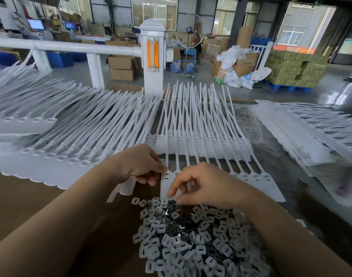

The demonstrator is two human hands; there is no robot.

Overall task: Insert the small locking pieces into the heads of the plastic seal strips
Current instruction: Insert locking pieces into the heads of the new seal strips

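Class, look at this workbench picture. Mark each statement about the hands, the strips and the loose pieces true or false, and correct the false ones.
1. The left hand pinches the head of a seal strip. True.
2. The pile of locking pieces lies beyond the strips, far from the person. False: it lies nearest the person, below the hands.
3. The right hand reaches down to the top of the pile. True.
4. The strips are black. False: they are white.
5. A white post with an orange reflector stands behind the table. True.
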